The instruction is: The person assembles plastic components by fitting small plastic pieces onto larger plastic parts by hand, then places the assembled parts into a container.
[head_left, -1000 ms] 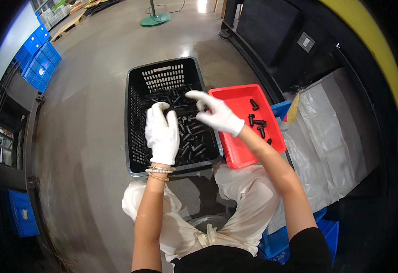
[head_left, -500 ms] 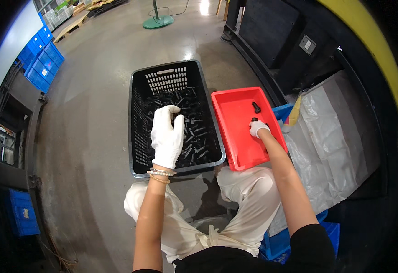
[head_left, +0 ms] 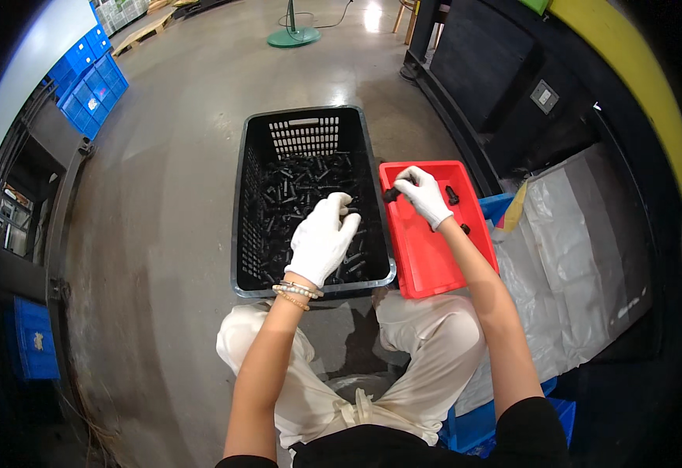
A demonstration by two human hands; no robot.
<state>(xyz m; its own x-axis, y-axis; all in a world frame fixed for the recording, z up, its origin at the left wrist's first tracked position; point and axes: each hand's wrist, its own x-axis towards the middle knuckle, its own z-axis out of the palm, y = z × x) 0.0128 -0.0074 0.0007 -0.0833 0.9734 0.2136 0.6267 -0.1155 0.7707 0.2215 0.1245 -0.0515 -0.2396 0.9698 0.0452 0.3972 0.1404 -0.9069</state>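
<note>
My right hand [head_left: 425, 198], in a white glove, is over the far left part of the red tray [head_left: 428, 265]. Its fingers are closed on a black bolt-like part [head_left: 392, 194], which points left past the tray's rim. My left hand [head_left: 325, 239], also gloved, hovers over the black plastic crate [head_left: 241, 234]. Its fingers curve and the thumb stands apart, with a gap between them. Many small black parts [head_left: 290, 183] lie heaped in the crate. Another black part [head_left: 452, 195] lies in the tray, and one more [head_left: 464, 228] shows partly beside my right wrist.
Black machinery [head_left: 474, 70] and grey plastic sheeting [head_left: 559, 249] stand to the right of the tray. Blue bins [head_left: 95, 97] are stacked at the far left. A green round stand base [head_left: 294, 37] is on the floor beyond the crate. My knees are close to both containers.
My right hand has lifted from the tray's right side and moved left and away from me, carrying a black bolt-like part. My left hand has shifted right over the crate. The view has shifted slightly.
</note>
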